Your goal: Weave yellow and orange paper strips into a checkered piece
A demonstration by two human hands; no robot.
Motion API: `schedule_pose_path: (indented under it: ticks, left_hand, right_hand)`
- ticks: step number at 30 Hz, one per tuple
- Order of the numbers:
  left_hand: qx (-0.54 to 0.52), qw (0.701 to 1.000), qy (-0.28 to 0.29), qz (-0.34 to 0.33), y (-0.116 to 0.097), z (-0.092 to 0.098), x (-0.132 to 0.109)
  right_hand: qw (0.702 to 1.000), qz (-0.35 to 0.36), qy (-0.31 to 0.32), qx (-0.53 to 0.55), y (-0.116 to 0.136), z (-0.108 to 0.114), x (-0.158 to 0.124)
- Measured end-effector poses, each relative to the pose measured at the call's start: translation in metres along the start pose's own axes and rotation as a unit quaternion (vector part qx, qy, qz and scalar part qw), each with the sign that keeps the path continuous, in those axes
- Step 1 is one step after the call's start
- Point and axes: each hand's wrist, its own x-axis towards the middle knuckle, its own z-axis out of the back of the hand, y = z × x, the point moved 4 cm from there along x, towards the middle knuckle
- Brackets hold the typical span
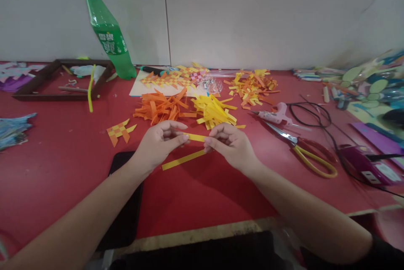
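From my distant seat I watch both hands work close together over the table (205, 202), between its front and back edges. The left hand (159, 141) pinches a yellow strip (195, 137) between thumb and fingers; the right hand (232, 146) pinches it likewise, so a short span shows nearly level between the thumbs. Another yellow length (183, 160) slants from the right hand's fingers towards the front edge; I cannot tell whether it is the same piece bent back or a separate one, nor whether it touches the table.

I judge the step in hand to be handling a single strip, perhaps bending or creasing it. The next move, as I read it, calls for two steady pinches and light, even pressure, since something so thin could kink or slip if pulled askew.

Just beyond the hands, towards the back edge, lie the orange pile (160, 108) and the yellow pile (214, 112). A woven fish (119, 131) lies left of the left hand, and a phone (123, 215) reaches the front edge, partly hidden by the left forearm. Right of the right hand I see scissors (296, 140), with a glue gun (277, 114) just behind
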Motion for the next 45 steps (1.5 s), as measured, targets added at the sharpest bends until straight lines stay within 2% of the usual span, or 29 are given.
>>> schedule_pose_path:
  ticks: [6,15,22,25,27,28,31,33,35,37,40,42,45]
  left_hand:
    - [-0.025,1.000,-0.007,0.009,0.002,0.003,0.002]
    - [-0.057,0.998,-0.015,-0.003,0.000,0.002,0.002]
    - [-0.020,1.000,0.001,-0.009,-0.001,0.001,0.001]
    - [0.059,0.998,-0.012,-0.036,-0.001,0.005,0.002]
    - [0.180,0.980,-0.020,-0.079,-0.003,0.006,0.000]
    - [0.250,0.962,-0.007,-0.111,-0.005,0.003,-0.001]
    - [0.420,0.880,0.094,-0.201,-0.008,-0.010,-0.009]
    - [0.477,0.839,0.146,-0.216,-0.006,-0.016,-0.013]
    - [0.501,0.824,0.159,-0.209,-0.004,-0.018,-0.015]
    - [0.504,0.821,0.165,-0.210,-0.003,-0.018,-0.016]
    - [0.496,0.823,0.167,-0.222,-0.001,-0.017,-0.014]
    - [0.491,0.826,0.162,-0.227,0.000,-0.017,-0.013]
    - [0.486,0.829,0.157,-0.228,0.001,-0.017,-0.012]
  right_hand:
    - [1.000,0.003,-0.004,0.015,0.000,0.002,0.001]
    - [0.998,0.064,-0.003,0.004,0.002,0.005,0.003]
    - [0.996,0.084,-0.015,-0.011,0.000,0.006,0.003]
    - [0.993,0.094,-0.068,-0.032,0.001,0.016,0.006]
    - [0.986,0.087,-0.128,-0.057,0.002,0.028,0.010]
    - [0.982,0.078,-0.153,-0.073,0.002,0.034,0.012]
    - [0.970,0.068,-0.199,-0.125,0.003,0.047,0.016]
    - [0.959,0.085,-0.209,-0.171,0.004,0.049,0.015]
    - [0.952,0.106,-0.171,-0.231,0.006,0.042,0.013]
    - [0.942,0.129,-0.058,-0.303,0.006,0.026,0.010]
    - [0.893,0.152,0.125,-0.404,0.005,0.003,0.003]
    - [0.867,0.136,0.181,-0.443,0.004,-0.003,0.000]
    - [0.859,0.111,0.217,-0.450,0.004,-0.005,-0.003]
